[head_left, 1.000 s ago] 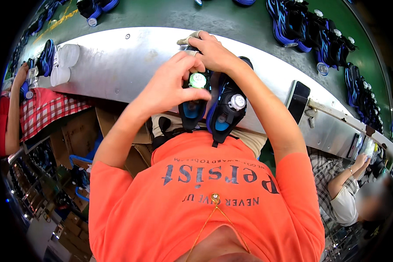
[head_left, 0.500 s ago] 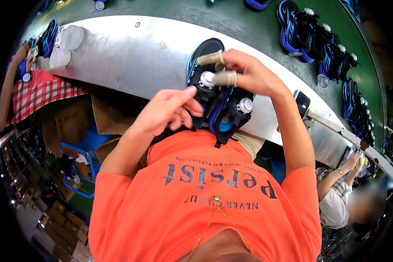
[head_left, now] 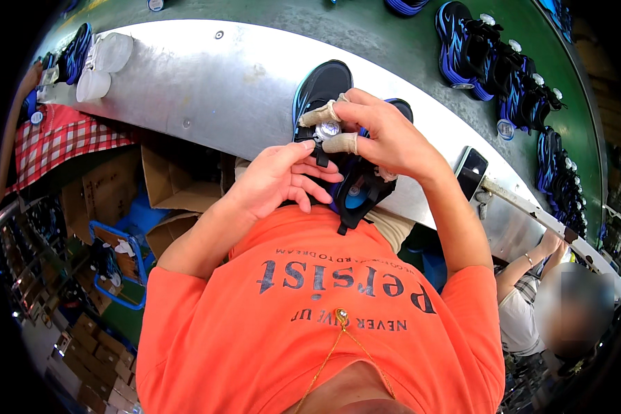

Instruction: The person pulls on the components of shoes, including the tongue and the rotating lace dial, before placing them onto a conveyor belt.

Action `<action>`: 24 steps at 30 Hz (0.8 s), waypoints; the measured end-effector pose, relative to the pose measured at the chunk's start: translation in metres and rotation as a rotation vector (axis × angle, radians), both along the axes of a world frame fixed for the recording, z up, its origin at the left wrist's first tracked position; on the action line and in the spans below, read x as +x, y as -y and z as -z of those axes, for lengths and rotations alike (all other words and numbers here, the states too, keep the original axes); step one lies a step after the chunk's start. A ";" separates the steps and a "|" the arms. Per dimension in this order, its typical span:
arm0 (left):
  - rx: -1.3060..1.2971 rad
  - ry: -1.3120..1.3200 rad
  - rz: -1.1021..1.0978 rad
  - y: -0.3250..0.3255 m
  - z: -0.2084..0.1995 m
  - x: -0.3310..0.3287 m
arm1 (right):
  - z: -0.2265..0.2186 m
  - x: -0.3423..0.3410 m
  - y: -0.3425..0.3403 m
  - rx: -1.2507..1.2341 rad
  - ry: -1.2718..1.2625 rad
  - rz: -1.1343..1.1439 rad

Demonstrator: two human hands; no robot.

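A black and blue shoe point(head_left: 319, 83) lies at the table's near edge, toe pointing away from me. My right hand point(head_left: 386, 134), with beige finger covers on some fingertips, curls over this shoe, its covered fingers closed around a silvery-white round dial point(head_left: 328, 130). Just below the dial, the thumb and forefinger of my left hand point(head_left: 283, 178) pinch at a short black strap point(head_left: 321, 157); its other fingers are loosely curled. A second shoe point(head_left: 355, 196), blue inside, sits to the right against my shirt, partly hidden by my right hand.
On the metal table point(head_left: 179, 76), white plastic cups point(head_left: 112, 54) stand at the left and a dark phone point(head_left: 471, 169) lies at the right. Shoes point(head_left: 462, 52) line the green surface beyond. Cardboard boxes point(head_left: 179, 179) are below left. Co-workers sit on both sides.
My right hand has come down and its fingers have closed around the dial. My left hand has moved slightly right, to the black strap below it.
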State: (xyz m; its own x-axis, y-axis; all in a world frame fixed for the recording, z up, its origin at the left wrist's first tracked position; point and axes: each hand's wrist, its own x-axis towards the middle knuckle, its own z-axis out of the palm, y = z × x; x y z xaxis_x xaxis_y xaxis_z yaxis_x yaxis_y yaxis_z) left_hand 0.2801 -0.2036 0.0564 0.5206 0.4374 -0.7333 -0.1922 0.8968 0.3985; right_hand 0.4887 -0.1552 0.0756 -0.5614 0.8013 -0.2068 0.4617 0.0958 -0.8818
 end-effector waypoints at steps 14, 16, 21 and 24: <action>0.068 0.039 -0.015 0.006 0.006 0.005 | 0.007 0.001 0.007 -0.011 -0.060 0.014; 0.095 0.029 -0.016 0.004 0.006 0.007 | 0.010 -0.003 0.012 0.037 -0.027 0.073; 0.065 0.053 -0.029 0.006 0.002 0.006 | 0.017 -0.005 0.019 0.190 0.072 0.115; 0.090 -0.046 -0.071 0.012 -0.006 0.013 | 0.007 0.003 0.005 0.128 0.028 -0.017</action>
State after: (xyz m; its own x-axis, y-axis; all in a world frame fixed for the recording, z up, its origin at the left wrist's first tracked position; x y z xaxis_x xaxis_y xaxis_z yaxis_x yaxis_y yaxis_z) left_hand 0.2929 -0.2159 0.0626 0.4525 0.5368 -0.7120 -0.2331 0.8419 0.4866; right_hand 0.4918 -0.1605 0.0685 -0.5706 0.8126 -0.1189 0.4834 0.2153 -0.8485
